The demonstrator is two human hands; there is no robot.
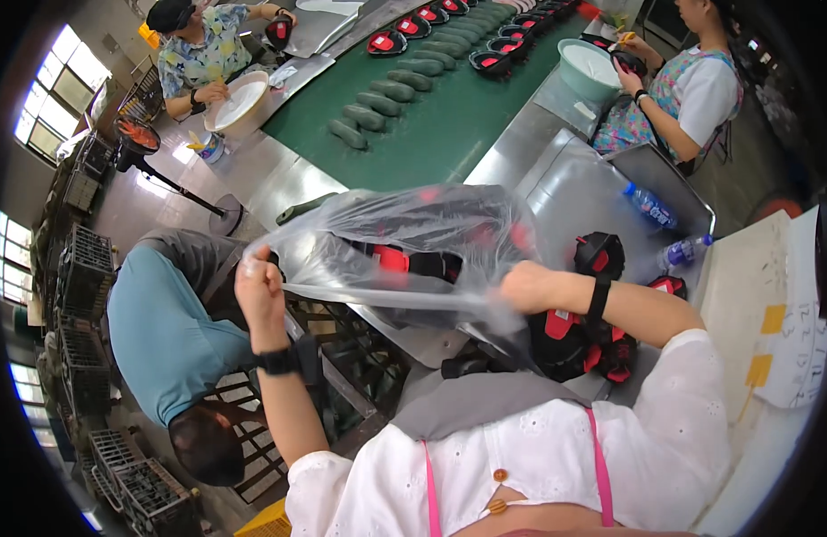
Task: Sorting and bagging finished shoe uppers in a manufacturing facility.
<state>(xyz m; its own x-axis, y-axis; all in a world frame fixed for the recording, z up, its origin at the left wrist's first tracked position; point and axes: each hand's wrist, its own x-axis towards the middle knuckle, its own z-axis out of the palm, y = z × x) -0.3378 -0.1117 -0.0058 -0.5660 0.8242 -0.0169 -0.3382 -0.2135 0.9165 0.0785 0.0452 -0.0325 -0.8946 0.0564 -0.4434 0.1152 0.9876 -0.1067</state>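
The green belt (449, 134) runs from the top of the frame toward its middle, with a row of dark forms (364, 117) on it. At lower left a person in a blue shirt (172, 331) bends low. I have the clear bag (413, 219) held across the centre of the frame, its near edge stretched between my hands. Black-and-red shoes (556, 345) lie right of centre, and more show through the film; inside or behind it, I cannot tell. Two bottles (650, 206) lie at the right. My left hand (259, 285) is curled tight round the bag's edge; my right hand (531, 286), blurred, is closed on its other end.
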